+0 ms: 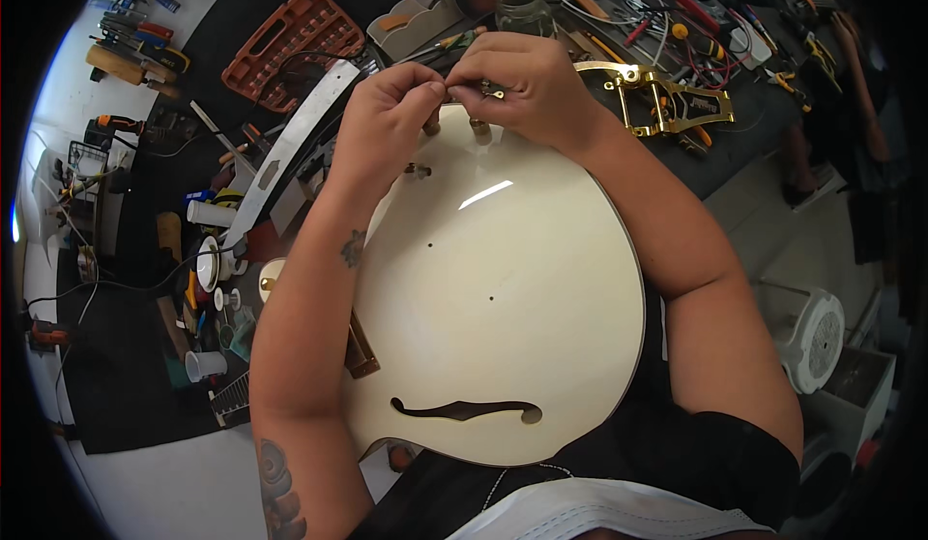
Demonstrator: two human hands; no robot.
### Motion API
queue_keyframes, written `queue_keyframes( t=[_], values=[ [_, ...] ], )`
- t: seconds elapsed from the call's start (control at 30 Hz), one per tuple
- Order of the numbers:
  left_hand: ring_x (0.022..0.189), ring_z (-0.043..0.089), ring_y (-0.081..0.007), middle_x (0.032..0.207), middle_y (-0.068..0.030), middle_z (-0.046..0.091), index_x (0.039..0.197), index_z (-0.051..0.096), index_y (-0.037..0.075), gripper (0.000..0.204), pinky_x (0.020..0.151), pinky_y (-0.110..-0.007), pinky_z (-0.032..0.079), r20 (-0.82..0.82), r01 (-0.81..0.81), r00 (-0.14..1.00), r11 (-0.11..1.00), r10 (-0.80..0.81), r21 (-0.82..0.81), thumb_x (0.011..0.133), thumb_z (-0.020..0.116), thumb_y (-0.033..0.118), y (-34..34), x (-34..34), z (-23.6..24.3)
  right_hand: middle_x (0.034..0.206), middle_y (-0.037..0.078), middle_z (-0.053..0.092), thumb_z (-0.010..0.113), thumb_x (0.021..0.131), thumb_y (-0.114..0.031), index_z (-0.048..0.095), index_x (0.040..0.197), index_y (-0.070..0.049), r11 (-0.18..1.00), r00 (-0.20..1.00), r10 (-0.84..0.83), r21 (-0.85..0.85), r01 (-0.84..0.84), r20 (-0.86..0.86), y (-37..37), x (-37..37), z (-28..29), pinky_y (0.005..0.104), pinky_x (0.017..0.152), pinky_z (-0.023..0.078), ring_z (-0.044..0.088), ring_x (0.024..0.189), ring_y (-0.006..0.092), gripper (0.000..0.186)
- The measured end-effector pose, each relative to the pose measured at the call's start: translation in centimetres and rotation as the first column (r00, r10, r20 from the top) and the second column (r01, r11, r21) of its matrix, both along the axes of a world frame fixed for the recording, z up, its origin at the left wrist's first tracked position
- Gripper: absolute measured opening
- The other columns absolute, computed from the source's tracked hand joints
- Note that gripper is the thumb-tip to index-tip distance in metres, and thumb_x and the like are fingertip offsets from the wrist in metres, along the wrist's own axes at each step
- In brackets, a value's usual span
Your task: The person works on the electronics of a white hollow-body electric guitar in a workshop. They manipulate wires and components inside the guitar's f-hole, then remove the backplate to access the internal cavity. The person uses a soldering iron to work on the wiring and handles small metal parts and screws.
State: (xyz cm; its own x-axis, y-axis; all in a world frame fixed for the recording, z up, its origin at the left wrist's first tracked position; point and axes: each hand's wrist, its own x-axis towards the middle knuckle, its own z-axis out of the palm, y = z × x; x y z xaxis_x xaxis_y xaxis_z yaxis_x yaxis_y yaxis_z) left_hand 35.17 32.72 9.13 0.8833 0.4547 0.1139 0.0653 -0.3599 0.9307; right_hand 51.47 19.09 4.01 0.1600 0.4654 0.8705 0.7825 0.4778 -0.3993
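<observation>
A cream hollow-body electric guitar [522, 221] lies in front of me, with a dark f-hole [466, 409] near its closest edge and two small screw holes in its top. My left hand [391, 115] and my right hand [522, 86] meet over the guitar's far edge, their fingertips pinched together. A small gold metal part [495, 91] shows between my right fingers. Whatever the left fingertips pinch is too small to make out. Just below the hands, short metal posts [480, 132] stand up from the guitar top, and another metal fitting [418, 170] sits by my left wrist.
Beyond my right wrist lies a gold vibrato tailpiece [667, 105]. Tangled cables [667, 28], tools and a glass jar [525, 10] crowd the far bench. An orange socket case [293, 47] and a long metal straightedge [290, 153] are at left. A white appliance [807, 337] stands at right.
</observation>
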Motion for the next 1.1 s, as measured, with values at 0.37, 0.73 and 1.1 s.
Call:
queue_keyframes(
  t=[0.37, 0.73, 1.1],
  values=[
    [0.077, 0.069, -0.0124, 0.089, -0.005, 0.074, 0.104, 0.073, 0.001, 0.01, 0.069, -0.029, 0.054, 0.133, -0.054, 0.99, 0.755, -0.044, 0.654, 0.094, 0.072, 0.001, -0.9, -0.7, 0.8, 0.082, 0.001, 0.07, 0.078, 0.091, -0.005, 0.076, 0.094, 0.0, 0.987, 0.944, 0.085, -0.101, -0.122, -0.319, -0.4, -0.3, 0.4, 0.0256, 0.072, 0.052, 0.064, 0.076, 0.0112, 0.007],
    [0.075, 0.071, -0.0278, 0.086, -0.0068, 0.071, 0.097, 0.07, 0.006, 0.024, 0.067, -0.039, 0.058, 0.283, -0.235, 0.908, 0.182, -0.309, 0.955, 0.078, 0.083, 0.001, -0.8, -0.4, 1.5, 0.09, 0.003, 0.076, 0.079, 0.096, -0.019, 0.078, 0.101, 0.002, 0.858, 0.71, 0.262, -0.179, -0.482, -0.654, 0.2, 0.4, 0.0, 0.0264, 0.08, 0.055, 0.068, 0.086, 0.0082, 0.021],
    [0.075, 0.072, -0.0273, 0.088, -0.0076, 0.074, 0.101, 0.071, 0.006, 0.03, 0.064, -0.037, 0.058, 0.275, -0.228, 0.912, 0.182, -0.304, 0.957, 0.075, 0.084, -0.001, -0.9, -0.5, 0.9, 0.089, 0.001, 0.075, 0.077, 0.097, -0.022, 0.079, 0.102, 0.0, 0.809, 0.646, 0.25, -0.212, -0.548, -0.721, 0.0, 0.5, 0.2, 0.0262, 0.072, 0.051, 0.065, 0.08, 0.0067, 0.023]
  ],
)
